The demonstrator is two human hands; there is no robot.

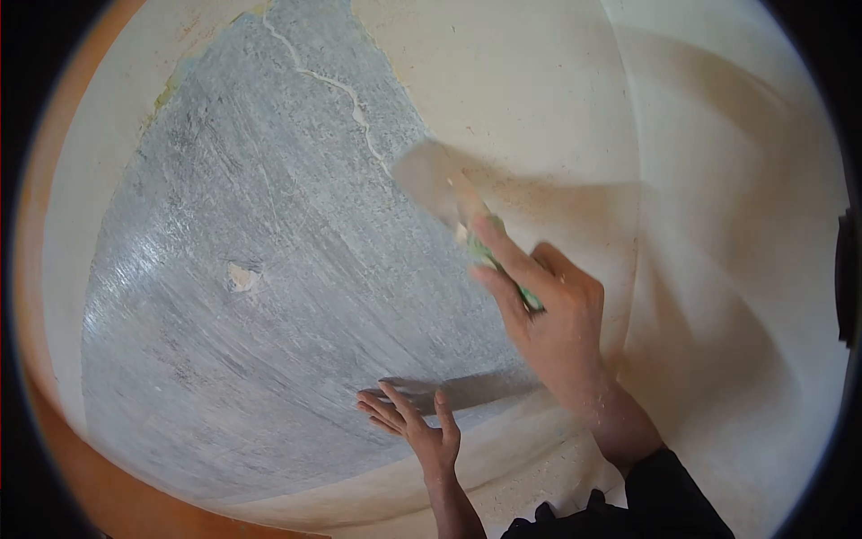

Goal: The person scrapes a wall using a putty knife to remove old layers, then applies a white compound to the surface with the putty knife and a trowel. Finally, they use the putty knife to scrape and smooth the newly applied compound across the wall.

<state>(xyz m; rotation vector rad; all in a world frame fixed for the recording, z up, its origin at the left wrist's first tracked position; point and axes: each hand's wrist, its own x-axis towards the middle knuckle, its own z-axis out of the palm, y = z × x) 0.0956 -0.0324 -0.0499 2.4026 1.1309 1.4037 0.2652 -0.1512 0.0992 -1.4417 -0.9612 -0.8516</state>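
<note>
My right hand is wrapped round the green handle of a putty knife, its blade slightly blurred. The blade overlaps the edge of a grey wall patch, at the lower end of a thin, pale, winding line that runs down the patch. Lower down, my left hand has its fingers spread over the grey surface, with a shadow beside it. It holds nothing.
Cream-coloured wall borders the grey patch. A small pale chipped spot shows within the grey. An orange-brown band curves along the left and lower edge. Shadows fall across the wall at right.
</note>
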